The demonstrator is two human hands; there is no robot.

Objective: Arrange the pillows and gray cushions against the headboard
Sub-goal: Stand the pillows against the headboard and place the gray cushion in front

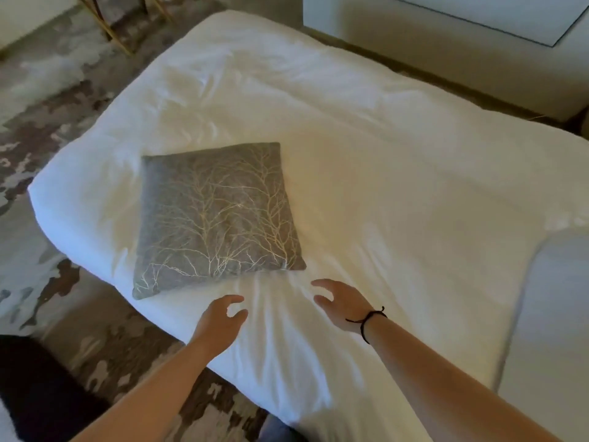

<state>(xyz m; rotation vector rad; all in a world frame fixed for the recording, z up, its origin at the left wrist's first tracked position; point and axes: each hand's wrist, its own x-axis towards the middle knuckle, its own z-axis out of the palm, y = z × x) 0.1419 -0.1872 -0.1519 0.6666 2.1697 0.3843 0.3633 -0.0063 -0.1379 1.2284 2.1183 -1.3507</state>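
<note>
A square gray cushion [216, 218] with a pale branch pattern lies flat on the white duvet [382, 154], near the bed's left side. My left hand [220, 320] hovers just below the cushion's near edge, fingers loosely curved, holding nothing. My right hand [342, 303], with a dark cord on its wrist, reaches beside the cushion's near right corner, fingers spread and empty. A white pillow [551, 314] lies at the right edge. No headboard is in view.
A patterned gray and brown carpet [47, 122] lies left of the bed. Gold-coloured furniture legs [118, 33] stand at the top left. A white cabinet [446, 36] runs along the bed's far side. A dark object [38, 393] sits at the bottom left.
</note>
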